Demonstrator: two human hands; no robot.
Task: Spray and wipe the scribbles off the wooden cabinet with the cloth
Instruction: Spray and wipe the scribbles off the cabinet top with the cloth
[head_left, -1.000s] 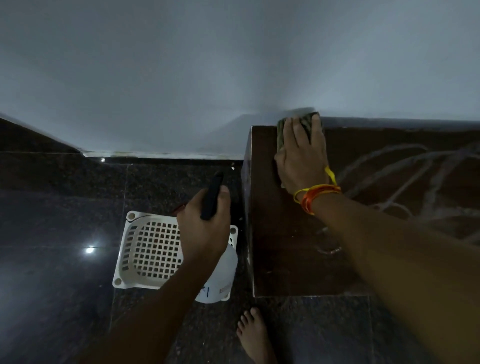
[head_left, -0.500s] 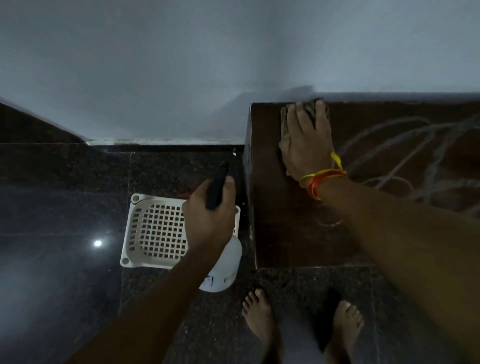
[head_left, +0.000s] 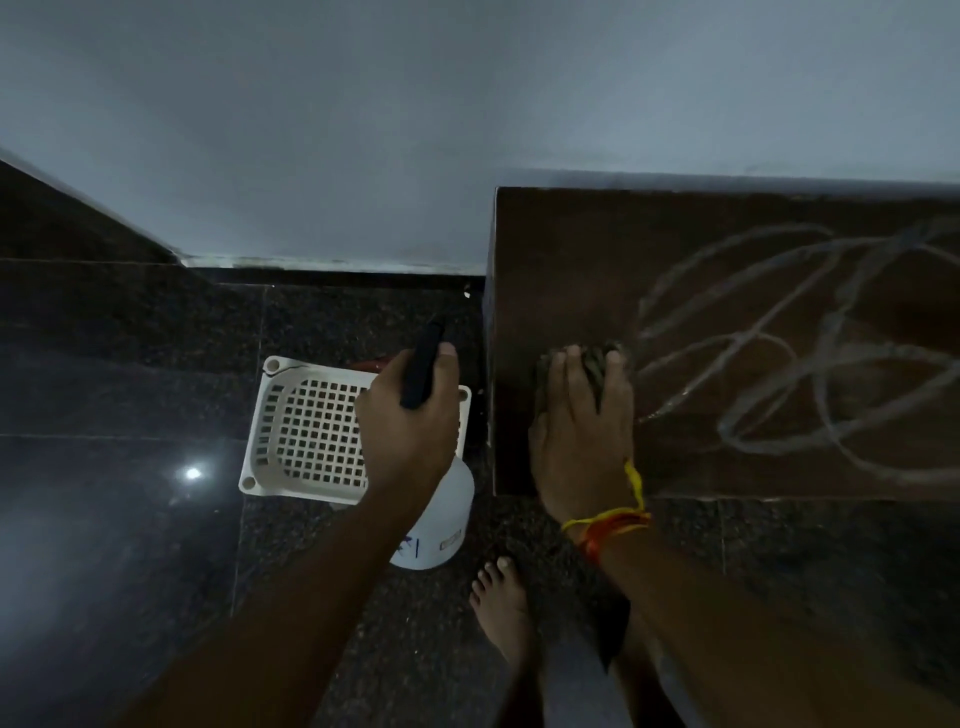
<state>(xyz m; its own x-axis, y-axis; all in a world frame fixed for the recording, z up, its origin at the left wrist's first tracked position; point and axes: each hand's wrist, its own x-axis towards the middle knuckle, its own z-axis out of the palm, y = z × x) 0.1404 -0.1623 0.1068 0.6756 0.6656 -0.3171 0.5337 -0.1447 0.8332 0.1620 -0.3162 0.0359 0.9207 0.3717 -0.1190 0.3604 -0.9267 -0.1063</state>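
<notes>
— Which step is judged to be in hand?

— The wiping. The cloth (head_left: 589, 364) is pressed flat on the top of the wooden cabinet (head_left: 571, 249), near its left edge and toward its front. The scribbles (head_left: 789, 353) are seen as pale loops just to the right of the cloth, spread across the rest of the top; the strip to the left of them looks bare.

— What is called for next?

— Probably a stroke to the right, into the loops, with pressure kept even. More spray may be needed there first; that is only a judgement.

— How are the hands placed?

— The right hand (head_left: 582, 431) is laid on the cloth with fingers (head_left: 615, 374) straight and spread, pressing rather than gripping. The left hand (head_left: 410, 421) is curled round the neck of the spray bottle (head_left: 441, 525), held off the cabinet's left side, above the white basket (head_left: 306, 426) on the floor (head_left: 104, 364). The hands are well apart.
</notes>
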